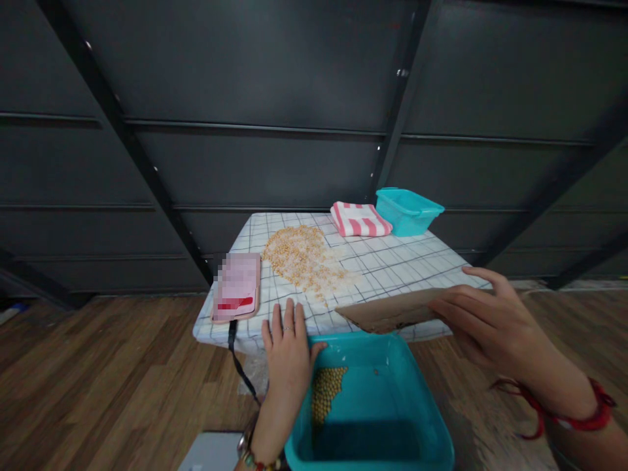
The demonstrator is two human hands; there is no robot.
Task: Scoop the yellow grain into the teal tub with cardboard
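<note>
My left hand (pixel 287 353) lies flat with fingers stretched out on the near edge of the checked tablecloth (pixel 392 261), its thumb against the rim of a large teal tub (pixel 417 405). The tub sits below the table edge and has yellow grains (pixel 326 392) gathered in its left part. My right hand (pixel 490 320) grips a brown cardboard sheet (pixel 387 311), held nearly flat over the table edge above the tub. A wide pile of yellow grains (pixel 299 255) is spread on the cloth beyond my left hand.
A pink phone (pixel 236 286) with a black strap (pixel 240 366) lies at the cloth's left edge. A folded pink-striped towel (pixel 360 219) and a small teal container (pixel 408 210) sit at the far side. Dark metal wall behind, wooden floor around.
</note>
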